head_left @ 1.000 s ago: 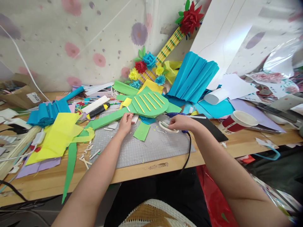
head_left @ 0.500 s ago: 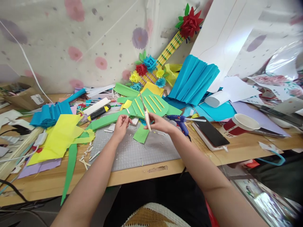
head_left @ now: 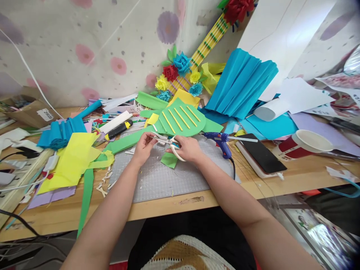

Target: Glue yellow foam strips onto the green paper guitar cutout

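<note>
My right hand (head_left: pixel 187 149) is closed on the white handles of the scissors (head_left: pixel 176 152), whose blades point left toward my left hand (head_left: pixel 144 148). The fingers of my left hand are pinched at the blade tips, around a small white piece. Just beyond my hands lies a green paper shape (head_left: pixel 182 122) with several yellow strips across it. A small green paper piece (head_left: pixel 169 160) rests on the grey cutting mat (head_left: pixel 168 183) below the scissors.
A blue glue gun (head_left: pixel 222 142), a black phone (head_left: pixel 260 152) and a red and white paper cup (head_left: pixel 298 146) are at the right. Yellow paper (head_left: pixel 66 161) and a black-yellow cutter (head_left: pixel 119 129) lie left. A yellow paper guitar (head_left: pixel 209 41) leans behind.
The scissors have swung from pointing away to pointing left, and their blades have come to my left fingertips. The camera view has shifted slightly.
</note>
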`<action>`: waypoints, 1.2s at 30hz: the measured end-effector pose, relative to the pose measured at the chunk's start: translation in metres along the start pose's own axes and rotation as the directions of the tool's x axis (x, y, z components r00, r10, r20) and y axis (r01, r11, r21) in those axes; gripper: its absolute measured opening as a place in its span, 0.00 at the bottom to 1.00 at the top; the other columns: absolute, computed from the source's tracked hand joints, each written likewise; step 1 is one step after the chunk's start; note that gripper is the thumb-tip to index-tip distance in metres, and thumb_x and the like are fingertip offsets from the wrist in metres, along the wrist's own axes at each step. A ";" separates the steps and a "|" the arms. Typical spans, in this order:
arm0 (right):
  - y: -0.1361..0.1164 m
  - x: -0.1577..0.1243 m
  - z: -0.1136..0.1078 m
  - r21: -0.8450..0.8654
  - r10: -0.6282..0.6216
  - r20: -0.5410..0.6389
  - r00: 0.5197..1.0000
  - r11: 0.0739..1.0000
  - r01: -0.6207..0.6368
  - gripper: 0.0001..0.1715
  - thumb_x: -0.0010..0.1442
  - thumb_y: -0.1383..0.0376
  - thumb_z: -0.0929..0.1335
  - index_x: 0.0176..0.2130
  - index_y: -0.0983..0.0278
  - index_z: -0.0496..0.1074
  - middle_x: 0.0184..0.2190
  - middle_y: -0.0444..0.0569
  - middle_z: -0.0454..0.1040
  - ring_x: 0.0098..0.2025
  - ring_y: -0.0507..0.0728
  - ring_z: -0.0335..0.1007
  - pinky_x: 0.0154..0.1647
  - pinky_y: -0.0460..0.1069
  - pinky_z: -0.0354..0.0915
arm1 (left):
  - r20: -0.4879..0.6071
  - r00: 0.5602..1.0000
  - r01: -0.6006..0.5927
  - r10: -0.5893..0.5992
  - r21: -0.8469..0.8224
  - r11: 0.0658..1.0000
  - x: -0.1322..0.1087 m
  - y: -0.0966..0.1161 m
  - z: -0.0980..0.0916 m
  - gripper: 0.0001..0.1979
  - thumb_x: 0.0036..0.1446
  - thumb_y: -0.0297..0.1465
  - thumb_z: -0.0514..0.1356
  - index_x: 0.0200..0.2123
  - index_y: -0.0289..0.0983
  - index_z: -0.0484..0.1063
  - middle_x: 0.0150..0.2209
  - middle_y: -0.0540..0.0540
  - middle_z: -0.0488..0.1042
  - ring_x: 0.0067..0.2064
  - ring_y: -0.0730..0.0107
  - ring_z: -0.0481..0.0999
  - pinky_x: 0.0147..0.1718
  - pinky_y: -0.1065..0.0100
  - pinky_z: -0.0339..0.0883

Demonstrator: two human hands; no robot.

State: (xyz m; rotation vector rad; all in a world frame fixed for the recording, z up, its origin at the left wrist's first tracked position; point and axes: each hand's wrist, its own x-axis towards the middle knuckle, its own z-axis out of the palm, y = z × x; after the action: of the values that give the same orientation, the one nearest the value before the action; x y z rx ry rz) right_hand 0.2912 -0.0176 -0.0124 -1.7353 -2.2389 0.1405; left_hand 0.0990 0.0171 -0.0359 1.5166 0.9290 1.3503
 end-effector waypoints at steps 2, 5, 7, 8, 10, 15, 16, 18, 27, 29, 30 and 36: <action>-0.002 0.000 0.000 -0.009 -0.002 0.000 1.000 1.000 0.002 0.27 0.55 0.42 0.60 0.38 0.61 0.67 0.37 0.49 0.75 0.37 0.58 0.71 0.30 0.47 0.52 | -0.014 1.000 -0.015 0.015 0.008 1.000 0.000 0.000 0.000 0.17 0.46 0.43 0.63 0.32 0.39 0.64 0.30 0.50 0.69 0.33 0.71 0.70 0.37 0.67 0.67; -0.006 -0.001 0.001 -0.019 -0.002 0.012 1.000 1.000 0.002 0.28 0.55 0.42 0.60 0.39 0.62 0.66 0.39 0.50 0.75 0.39 0.59 0.71 0.31 0.48 0.53 | -0.016 1.000 -0.020 0.021 0.044 0.999 -0.001 0.001 0.000 0.17 0.45 0.43 0.64 0.30 0.39 0.64 0.30 0.50 0.68 0.32 0.71 0.69 0.35 0.67 0.66; -0.007 -0.002 0.001 -0.020 0.011 0.020 1.000 1.000 -0.011 0.28 0.55 0.42 0.59 0.39 0.62 0.66 0.39 0.50 0.75 0.39 0.59 0.71 0.31 0.48 0.54 | 0.003 1.000 -0.022 0.021 0.049 0.999 -0.002 0.002 0.002 0.17 0.45 0.43 0.64 0.30 0.39 0.64 0.30 0.49 0.68 0.32 0.71 0.70 0.34 0.67 0.66; -0.008 -0.002 0.002 -0.020 0.017 0.022 1.000 1.000 -0.016 0.28 0.55 0.42 0.59 0.39 0.62 0.66 0.39 0.51 0.75 0.39 0.59 0.71 0.31 0.48 0.54 | 0.011 1.000 -0.025 0.025 0.046 0.999 -0.002 0.002 0.003 0.17 0.45 0.43 0.64 0.30 0.39 0.63 0.30 0.49 0.68 0.32 0.71 0.70 0.34 0.67 0.66; -0.008 -0.003 0.001 -0.020 0.021 0.024 0.999 1.000 -0.020 0.28 0.55 0.41 0.59 0.38 0.62 0.66 0.39 0.51 0.75 0.39 0.59 0.71 0.30 0.48 0.53 | 0.022 0.999 -0.030 0.029 0.041 0.999 -0.003 0.002 0.004 0.16 0.45 0.43 0.64 0.30 0.39 0.63 0.31 0.49 0.68 0.32 0.71 0.70 0.34 0.67 0.66; -0.008 -0.003 0.001 -0.028 0.035 0.051 0.998 0.999 -0.034 0.29 0.54 0.40 0.58 0.36 0.61 0.67 0.35 0.49 0.76 0.36 0.58 0.71 0.28 0.47 0.50 | 0.027 1.000 -0.010 0.009 0.032 0.999 -0.002 0.002 0.004 0.16 0.45 0.41 0.65 0.28 0.39 0.63 0.28 0.51 0.68 0.31 0.72 0.70 0.33 0.68 0.67; -0.008 -0.003 0.001 -0.027 0.039 0.055 0.998 0.999 -0.038 0.29 0.54 0.40 0.58 0.35 0.61 0.67 0.34 0.49 0.76 0.35 0.57 0.71 0.27 0.47 0.49 | 0.028 1.000 -0.010 0.010 0.023 1.000 -0.002 0.002 0.004 0.16 0.44 0.41 0.65 0.28 0.39 0.63 0.28 0.51 0.69 0.31 0.72 0.71 0.34 0.68 0.67; -0.008 -0.003 0.000 -0.020 0.044 0.058 0.997 0.999 -0.043 0.30 0.54 0.39 0.58 0.33 0.61 0.68 0.31 0.48 0.76 0.34 0.57 0.70 0.26 0.47 0.48 | 0.032 0.999 -0.011 0.011 -0.003 1.000 -0.002 0.001 0.003 0.16 0.44 0.40 0.65 0.29 0.39 0.63 0.28 0.51 0.70 0.32 0.71 0.72 0.35 0.67 0.68; -0.001 -0.002 -0.008 0.009 0.102 0.066 0.993 0.995 -0.103 0.30 0.55 0.40 0.57 0.29 0.61 0.68 0.27 0.48 0.75 0.31 0.56 0.69 0.26 0.46 0.45 | 0.067 0.997 0.037 -0.035 -0.023 0.999 -0.003 0.007 0.002 0.14 0.47 0.39 0.63 0.30 0.38 0.64 0.29 0.48 0.74 0.34 0.68 0.74 0.38 0.64 0.68; 0.001 -0.002 -0.009 0.030 0.085 0.072 0.994 0.996 -0.087 0.29 0.55 0.41 0.58 0.31 0.61 0.68 0.30 0.47 0.75 0.32 0.56 0.69 0.26 0.46 0.47 | 0.068 0.997 0.038 -0.036 -0.017 0.999 -0.004 0.007 0.002 0.13 0.48 0.39 0.63 0.30 0.38 0.64 0.29 0.47 0.74 0.34 0.68 0.74 0.38 0.64 0.68; 0.001 -0.002 -0.010 0.032 0.063 0.080 0.995 0.997 -0.065 0.28 0.55 0.41 0.58 0.33 0.60 0.68 0.31 0.48 0.75 0.32 0.56 0.69 0.26 0.46 0.47 | 0.071 0.997 0.035 -0.034 -0.020 0.999 -0.004 0.007 0.002 0.13 0.48 0.40 0.63 0.30 0.38 0.65 0.29 0.47 0.74 0.34 0.69 0.74 0.38 0.64 0.68; -0.002 -0.004 -0.005 -0.004 0.013 0.124 0.992 1.000 -0.013 0.27 0.55 0.42 0.59 0.36 0.61 0.68 0.35 0.48 0.75 0.35 0.56 0.69 0.27 0.46 0.49 | 0.059 0.998 0.007 -0.005 -0.027 1.000 -0.002 0.006 0.003 0.16 0.44 0.42 0.65 0.29 0.37 0.66 0.30 0.49 0.72 0.32 0.71 0.72 0.34 0.68 0.67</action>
State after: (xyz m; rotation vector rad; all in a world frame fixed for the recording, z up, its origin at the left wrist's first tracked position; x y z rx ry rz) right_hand 0.2918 -0.0222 -0.0077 -1.7884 -2.3153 0.2545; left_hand 0.1014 0.0127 -0.0309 1.5240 0.8747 1.3019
